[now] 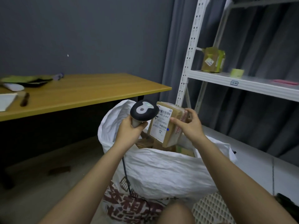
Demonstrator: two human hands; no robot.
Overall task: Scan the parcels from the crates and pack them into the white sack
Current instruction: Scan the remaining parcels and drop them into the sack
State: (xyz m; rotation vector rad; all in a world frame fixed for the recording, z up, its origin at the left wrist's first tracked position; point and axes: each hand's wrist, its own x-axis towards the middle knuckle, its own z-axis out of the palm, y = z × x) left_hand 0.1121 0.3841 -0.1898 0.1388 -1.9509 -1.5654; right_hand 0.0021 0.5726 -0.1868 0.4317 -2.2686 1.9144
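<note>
The big white sack [161, 172] stands open on the floor, and everything here is told from it. Behind it on one side is a white metal shelf rack [226, 80], with a taped yellow-green box [212, 60] on a shelf. Behind it on the other side is a wooden worktop [84, 92]. A white plastic crate [208, 207] sits low down, right next to the sack. Brown boxes already lie inside the sack.

Just above the sack's open mouth, the right hand [188, 124] grips a brown parcel [168, 125] by its side. The parcel's white label [161, 122] faces the scanner. The left hand [129, 130] is wrapped tight round the handle of a black and grey barcode scanner [144, 112]. Its head is very close to the label.

I think the step now is the scan. To do it well, hold the parcel still, keep fingers off the bars, and point the scanner at the barcode at the top of the label.

The label has small numbers, too blurry to read surely. The sack has big red Chinese letters low on its front.
</note>
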